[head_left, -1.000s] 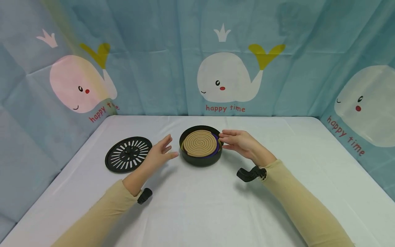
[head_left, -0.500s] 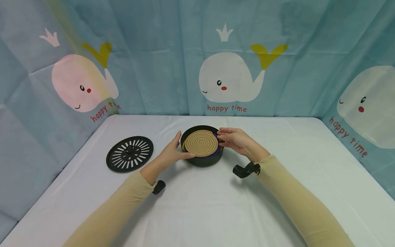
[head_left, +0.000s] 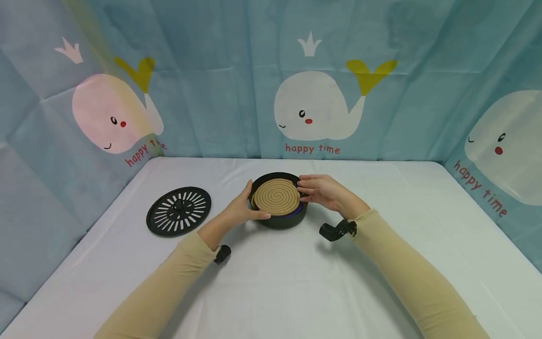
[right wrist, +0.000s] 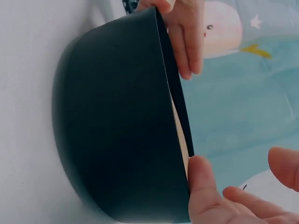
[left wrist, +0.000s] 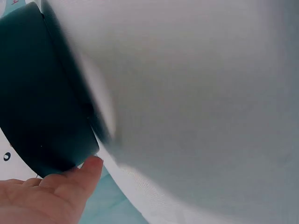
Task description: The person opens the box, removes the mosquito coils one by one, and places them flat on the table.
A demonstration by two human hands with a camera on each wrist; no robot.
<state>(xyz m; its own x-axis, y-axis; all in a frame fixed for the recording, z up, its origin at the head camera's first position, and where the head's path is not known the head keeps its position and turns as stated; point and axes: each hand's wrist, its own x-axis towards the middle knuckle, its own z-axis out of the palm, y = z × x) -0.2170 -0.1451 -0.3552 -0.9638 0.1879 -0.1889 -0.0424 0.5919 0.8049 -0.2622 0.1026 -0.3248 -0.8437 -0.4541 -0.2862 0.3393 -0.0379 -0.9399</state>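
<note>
On white-clothed worktop [head_left: 271,282], before blue whale-print curtain [head_left: 207,113], right of slotted lid [head_left: 179,214]: coil [head_left: 276,197] inside tin [head_left: 282,222]. Now touching tin's left side with left grip [head_left: 240,210] spread, just short of it a second ago; at right rim, much as before, with right grip [head_left: 326,190] loosely spread.

Left grip [head_left: 243,207] moved rightward, now touching black bowl [head_left: 281,223], formerly apart

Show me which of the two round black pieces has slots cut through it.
The flat lid, left of the mosquito coil holder: slots radiate around its centre. The holder is deep, and its visible wall is unslotted.
</note>
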